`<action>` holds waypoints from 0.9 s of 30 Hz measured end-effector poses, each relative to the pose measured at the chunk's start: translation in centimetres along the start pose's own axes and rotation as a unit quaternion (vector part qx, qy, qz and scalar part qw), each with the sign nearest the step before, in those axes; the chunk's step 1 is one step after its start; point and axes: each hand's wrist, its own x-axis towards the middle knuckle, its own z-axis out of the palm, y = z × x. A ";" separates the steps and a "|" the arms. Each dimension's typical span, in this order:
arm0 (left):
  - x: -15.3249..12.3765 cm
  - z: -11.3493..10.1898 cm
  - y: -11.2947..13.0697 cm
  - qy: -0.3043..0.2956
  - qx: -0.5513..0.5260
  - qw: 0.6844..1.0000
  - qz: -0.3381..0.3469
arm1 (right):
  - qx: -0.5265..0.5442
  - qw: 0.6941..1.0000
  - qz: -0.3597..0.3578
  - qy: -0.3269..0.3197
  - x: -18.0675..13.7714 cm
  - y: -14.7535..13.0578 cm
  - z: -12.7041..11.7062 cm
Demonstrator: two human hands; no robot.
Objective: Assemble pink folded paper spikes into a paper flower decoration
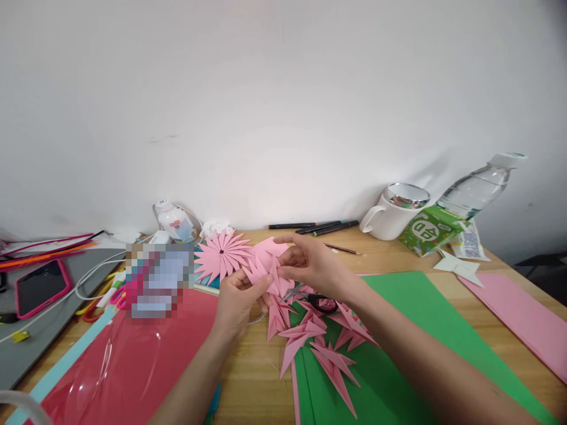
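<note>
Between my two hands is a folded pink paper piece (261, 270) with several pointed tips. My left hand (239, 298) pinches its lower left side between thumb and fingers. On its right side the thumb and fingers of my right hand (305, 262) are closed on the same piece. Just beyond my left hand lies a finished-looking pink paper rosette (222, 252) with many points. Below my hands several loose folded pink paper pieces (305, 333) are heaped on the green paper (398, 330). Scissors with black handles (323, 303) lie among them, partly covered.
Black pens (325, 227) lie along the wall. To the right stand a white mug (390, 215), a green box (429, 230) and a tilted water bottle (481, 186). Red sheets (133, 354) and a pink-cased phone (43, 289) are on the left; pink paper (518, 313) is far right.
</note>
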 end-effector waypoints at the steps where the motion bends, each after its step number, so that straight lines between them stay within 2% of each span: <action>1: 0.0 0.0 0.1 0.003 -0.006 1.000 -0.001 | -0.006 1.000 -0.006 0.003 0.0 0.1 0.2; 6: 0.0 0.2 0.3 -0.009 -0.014 1.000 -0.002 | -0.040 0.995 0.025 0.088 0.0 0.0 1.2; 8: 0.0 0.2 0.3 -0.011 -0.011 1.000 0.001 | -0.051 0.993 0.028 0.101 -0.1 0.1 1.5; 12: 0.0 0.2 0.3 0.026 -0.009 1.000 0.003 | -0.056 0.996 -0.032 0.060 -0.4 0.4 1.7; 15: 0.0 0.0 0.5 0.042 -0.016 0.999 0.007 | -0.041 0.998 -0.047 0.026 -0.5 0.9 1.6; 22: 0.1 0.0 0.4 -0.009 -0.033 0.999 0.008 | -0.017 0.998 -0.007 0.064 -0.1 0.7 0.9; 27: 0.1 -0.1 0.3 -0.020 -0.013 1.000 0.011 | -0.031 0.997 -0.017 0.068 0.0 0.5 0.7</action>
